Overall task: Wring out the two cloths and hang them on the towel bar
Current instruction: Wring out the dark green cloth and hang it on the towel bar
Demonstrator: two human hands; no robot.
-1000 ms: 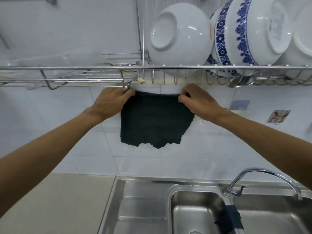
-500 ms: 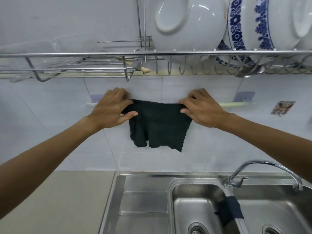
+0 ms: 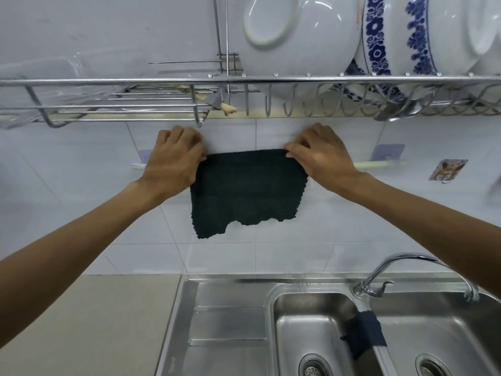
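Note:
A dark knitted cloth (image 3: 246, 191) hangs flat against the tiled wall, draped over a pale towel bar (image 3: 376, 165) whose ends stick out on either side. My left hand (image 3: 173, 161) pinches its top left corner. My right hand (image 3: 322, 156) pinches the top right corner. The cloth's lower edge is ragged and hangs free. A second dark cloth (image 3: 364, 336) lies folded over the divider between the two sink basins, at the lower right.
A steel dish rack (image 3: 162, 82) runs across just above my hands, loaded with white and blue-patterned bowls (image 3: 301, 36). Below is a double steel sink (image 3: 306, 335) with a curved tap (image 3: 406, 270). A beige counter (image 3: 89, 327) lies left of the sink.
The cloth has gone from held up near the rack to spread wide over the bar. My hands have moved apart along its top edge, and the view has tilted down.

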